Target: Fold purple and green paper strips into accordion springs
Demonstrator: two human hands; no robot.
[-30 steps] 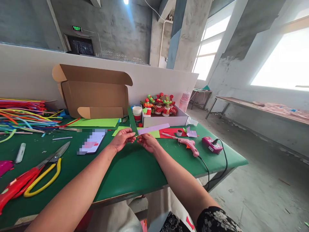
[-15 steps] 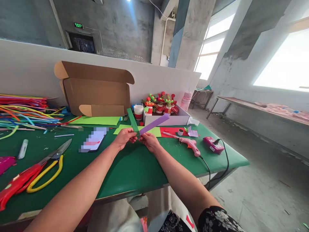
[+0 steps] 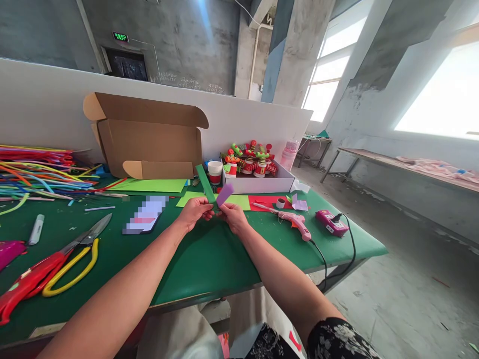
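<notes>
My left hand pinches the lower end of a green paper strip, which slants up and to the left. Close beside it, my right hand is closed on the lower end of a purple paper strip. The two strips meet in a V between my fingertips; whether they are joined there is hidden. Behind them lie a light green sheet and a red sheet. To the right of my right hand a pink glue gun rests on its side.
Large scissors lie at the left near a phone and a heap of colored strips. At the back stand an open cardboard box, paper cups and a white box of red-green figures. A corded pink box sits right.
The purple strip, earlier stretched long toward the upper right, now shows much shorter and more upright. Both hands stay in nearly the same place.
</notes>
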